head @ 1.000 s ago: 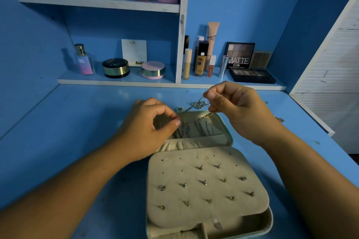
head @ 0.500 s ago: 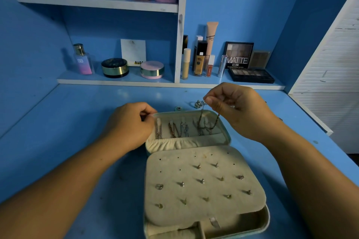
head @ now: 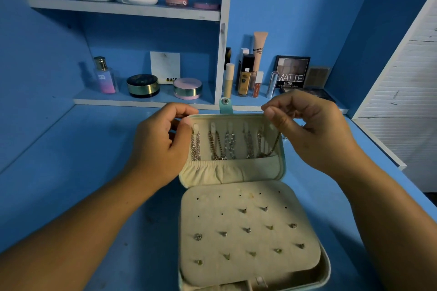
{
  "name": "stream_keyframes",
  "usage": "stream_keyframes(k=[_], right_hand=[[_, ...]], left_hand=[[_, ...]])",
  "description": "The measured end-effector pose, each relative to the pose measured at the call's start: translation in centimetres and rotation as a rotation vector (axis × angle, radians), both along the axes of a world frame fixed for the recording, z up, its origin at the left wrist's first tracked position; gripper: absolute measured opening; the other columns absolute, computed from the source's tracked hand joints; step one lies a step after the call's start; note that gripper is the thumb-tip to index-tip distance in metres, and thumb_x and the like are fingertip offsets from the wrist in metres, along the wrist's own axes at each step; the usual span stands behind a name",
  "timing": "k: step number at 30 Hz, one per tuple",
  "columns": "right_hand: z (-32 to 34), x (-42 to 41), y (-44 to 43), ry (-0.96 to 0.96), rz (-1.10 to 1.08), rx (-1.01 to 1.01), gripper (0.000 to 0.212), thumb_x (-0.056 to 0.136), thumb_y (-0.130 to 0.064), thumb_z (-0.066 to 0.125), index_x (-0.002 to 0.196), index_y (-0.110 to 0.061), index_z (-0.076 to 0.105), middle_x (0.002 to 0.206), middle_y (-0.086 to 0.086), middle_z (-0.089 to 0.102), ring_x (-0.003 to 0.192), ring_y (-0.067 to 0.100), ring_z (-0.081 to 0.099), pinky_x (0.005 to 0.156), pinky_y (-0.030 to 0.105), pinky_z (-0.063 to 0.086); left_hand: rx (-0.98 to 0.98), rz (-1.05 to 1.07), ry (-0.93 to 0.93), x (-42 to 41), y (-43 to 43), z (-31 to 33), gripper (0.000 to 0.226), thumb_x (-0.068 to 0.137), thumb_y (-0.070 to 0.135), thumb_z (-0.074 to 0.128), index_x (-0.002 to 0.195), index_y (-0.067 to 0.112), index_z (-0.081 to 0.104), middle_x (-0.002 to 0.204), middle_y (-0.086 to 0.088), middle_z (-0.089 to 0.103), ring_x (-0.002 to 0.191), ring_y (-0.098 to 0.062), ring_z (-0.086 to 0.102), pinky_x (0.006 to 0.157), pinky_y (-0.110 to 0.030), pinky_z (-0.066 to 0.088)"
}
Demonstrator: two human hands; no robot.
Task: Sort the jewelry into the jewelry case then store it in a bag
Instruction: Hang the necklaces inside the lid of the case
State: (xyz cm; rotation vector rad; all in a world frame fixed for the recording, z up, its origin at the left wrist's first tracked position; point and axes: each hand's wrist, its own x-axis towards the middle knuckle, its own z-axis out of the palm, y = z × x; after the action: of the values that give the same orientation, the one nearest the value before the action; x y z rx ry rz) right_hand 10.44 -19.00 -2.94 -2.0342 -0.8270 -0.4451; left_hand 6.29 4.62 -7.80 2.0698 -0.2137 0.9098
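Both grips are just fingertip pinches. The left hand (head: 163,144) has thumb and fingers closed on the top-left corner of the lid (head: 281,163), and the right hand (head: 309,130) does the same on the top-right corner, so the lid stands propped up off the table (head: 94,172). That's not much finger on it, so a slip could let it flop flat or slam shut.

The necklaces (head: 218,146) hang from hooks inside the lid, ends tucked in the pocket (head: 212,170). Folding it over fast could shake one off or tangle them. The rightmost chain looks close to the right grip, though I can't really tell if it's snagged.

Below, the stud earrings (head: 247,229) sit in the jewelry case (head: 212,203) panel, and a crooked close could knock one loose. The snap tab (head: 224,104) is unfastened. There's no bag in view.
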Motion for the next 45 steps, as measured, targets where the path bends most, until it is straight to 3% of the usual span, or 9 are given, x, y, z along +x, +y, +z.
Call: stream_keyframes(k=[5, 11, 14, 18, 26, 31, 33, 39, 45], right_hand=[[-0.6, 0.4, -0.2, -0.196, -0.050, -0.096, 0.008, 0.089, -0.024, 0.064, 0.095, -0.023, 0.070, 0.083, -0.008, 0.063, 0.081, 0.004, 0.055, 0.072, 0.008, 0.041], [-1.5, 1.3, 0.2, -0.449, -0.089, -0.238, 0.021, 0.090, -0.028, 0.061, 0.098, -0.015, 0.074, 0.087, -0.001, 0.067, 0.080, 0.022, 0.058, 0.073, 0.038, 0.048], [-1.6, 1.4, 0.1, -0.493, -0.149, -0.261, 0.022, 0.091, -0.031, 0.059, 0.099, -0.017, 0.073, 0.088, -0.001, 0.068, 0.081, 0.023, 0.059, 0.073, 0.044, 0.047], [-1.3, 1.5, -0.3, -0.460, -0.207, -0.224, 0.023, 0.088, -0.031, 0.064, 0.101, -0.014, 0.072, 0.082, -0.004, 0.066, 0.076, 0.019, 0.057, 0.071, 0.040, 0.049], [-1.2, 1.1, -0.3, -0.365, -0.121, -0.171, 0.008, 0.083, -0.008, 0.072, 0.089, -0.012, 0.069, 0.082, -0.009, 0.059, 0.075, 0.012, 0.057, 0.070, 0.020, 0.046], [-1.4, 1.3, -0.3, -0.404, -0.100, -0.194, 0.005, 0.082, -0.008, 0.072, 0.087, -0.011, 0.072, 0.083, -0.001, 0.066, 0.077, 0.016, 0.059, 0.072, 0.027, 0.049], [-1.4, 1.4, -0.3, -0.426, -0.133, -0.203, 0.004, 0.082, -0.010, 0.073, 0.085, -0.011, 0.073, 0.082, -0.001, 0.067, 0.076, 0.017, 0.059, 0.070, 0.029, 0.049], [-1.6, 0.7, 0.8, -0.300, -0.355, -0.127, 0.007, 0.077, -0.008, 0.077, 0.079, -0.013, 0.072, 0.073, -0.002, 0.064, 0.061, 0.005, 0.048, 0.063, 0.007, 0.039], [-1.1, -0.1, 1.0, -0.112, -0.473, -0.170, 0.010, 0.076, -0.006, 0.074, 0.077, -0.015, 0.070, 0.070, -0.003, 0.063, 0.060, 0.005, 0.052, 0.061, 0.015, 0.043]], left_hand=[[0.052, -0.002, -0.093, -0.2, -0.1, 0.2, 0.022, 0.096, 0.018, 0.049, 0.106, 0.010, 0.067, 0.087, 0.002, 0.068, 0.074, -0.008, 0.064, 0.057, -0.017, 0.049], [0.067, 0.001, -0.106, -0.2, 0.0, 0.1, 0.023, 0.096, 0.018, 0.049, 0.107, 0.010, 0.066, 0.086, 0.003, 0.067, 0.073, -0.003, 0.062, 0.058, -0.014, 0.048], [0.073, 0.003, -0.109, -0.2, 0.0, 0.1, 0.024, 0.097, 0.021, 0.048, 0.108, 0.010, 0.066, 0.087, 0.005, 0.067, 0.073, -0.003, 0.062, 0.057, -0.016, 0.048], [0.058, 0.010, -0.114, -0.2, 0.0, 0.1, 0.022, 0.096, 0.018, 0.049, 0.107, 0.011, 0.066, 0.087, 0.009, 0.066, 0.074, -0.004, 0.063, 0.059, -0.021, 0.051], [0.052, 0.005, -0.098, -0.2, -0.1, 0.0, 0.022, 0.096, 0.019, 0.048, 0.107, 0.011, 0.066, 0.087, 0.006, 0.067, 0.076, -0.004, 0.063, 0.058, -0.024, 0.052], [0.057, 0.010, -0.112, -0.2, 0.0, 0.1, 0.023, 0.096, 0.019, 0.049, 0.107, 0.010, 0.066, 0.088, 0.004, 0.067, 0.075, -0.007, 0.063, 0.060, -0.027, 0.053], [0.058, 0.012, -0.117, -0.3, -0.1, 0.1, 0.023, 0.096, 0.018, 0.049, 0.107, 0.009, 0.067, 0.089, 0.003, 0.068, 0.075, -0.008, 0.063, 0.060, -0.028, 0.053], [0.073, 0.023, -0.140, -0.3, -0.1, 0.2, 0.023, 0.096, 0.016, 0.050, 0.108, 0.007, 0.067, 0.089, 0.004, 0.066, 0.076, 0.003, 0.061, 0.059, -0.019, 0.051], [0.080, 0.026, -0.148, -0.1, -0.1, 0.0, 0.022, 0.096, 0.015, 0.050, 0.107, 0.007, 0.067, 0.090, 0.004, 0.067, 0.077, 0.008, 0.060, 0.058, -0.016, 0.050]])
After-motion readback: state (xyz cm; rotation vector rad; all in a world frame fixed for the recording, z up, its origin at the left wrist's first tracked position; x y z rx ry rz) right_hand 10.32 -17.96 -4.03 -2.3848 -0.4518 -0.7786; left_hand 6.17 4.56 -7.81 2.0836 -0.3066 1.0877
